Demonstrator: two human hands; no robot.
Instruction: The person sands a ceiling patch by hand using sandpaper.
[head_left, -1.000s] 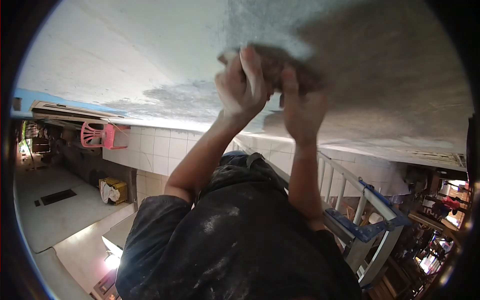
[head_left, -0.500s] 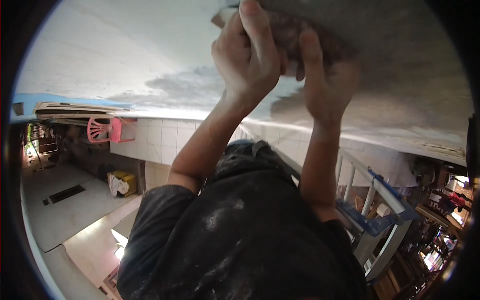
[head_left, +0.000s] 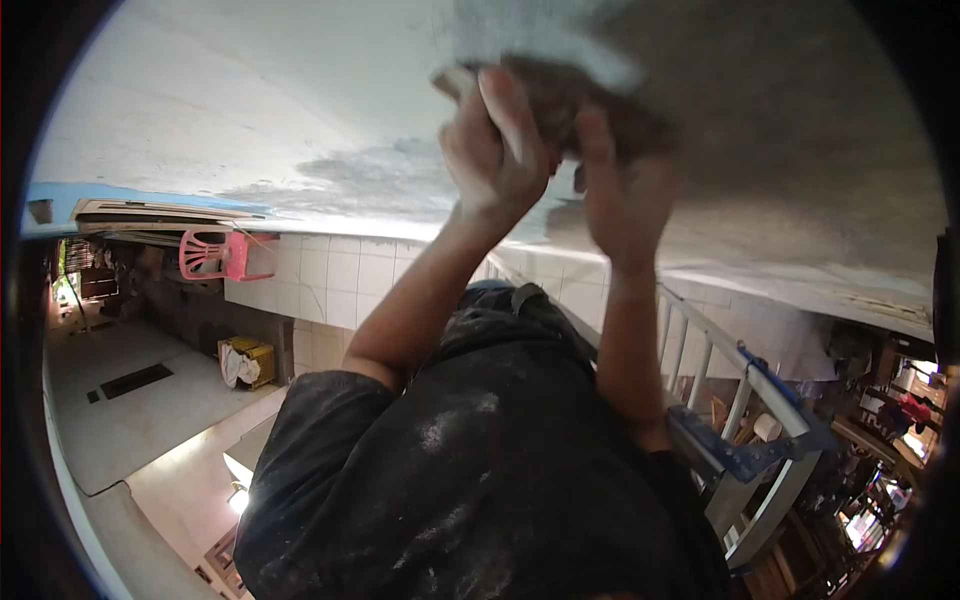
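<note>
The brown pad [head_left: 552, 95] (dusty, pale at its corner) sits pressed flat against the grey plastered surface [head_left: 800, 150].

Both arms reach up, left hand [head_left: 495, 150] and right hand [head_left: 620, 195] side by side, fingers curled tight.

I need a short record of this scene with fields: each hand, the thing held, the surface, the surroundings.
Left hand: grips brown pad
Right hand: holds the same pad
Surface: pale, grey patches; pad pressed on it
Clothing: black shirt, white dust marks
Surroundings: ladder, pink chair, tiled wall
</note>
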